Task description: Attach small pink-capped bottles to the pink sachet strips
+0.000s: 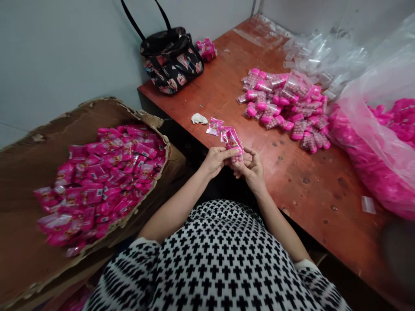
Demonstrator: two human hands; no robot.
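Observation:
Just above the table's near edge, both hands hold one small clear bottle of pink balls [237, 158], its upper part in or behind a printed pink wrapper [232, 140]. My left hand [214, 162] is closed, its thumb laid across the wrapper. From the other side my right hand [253, 171] grips the lower end between thumb and fingers. Flat printed wrappers [214, 126] lie on the table beyond the hands, near a crumpled white lump [199, 119]. A heap of pink-capped bottles [285, 97] with pink balls inside rests farther back to the right.
On my left stands a cardboard box [19, 172] with many wrapped pink packs [97, 172]. A floral bag [171, 60] sits at the table's back left corner. Empty clear bottles [324, 60] and a plastic bag of pink caps [366, 151] occupy the right side.

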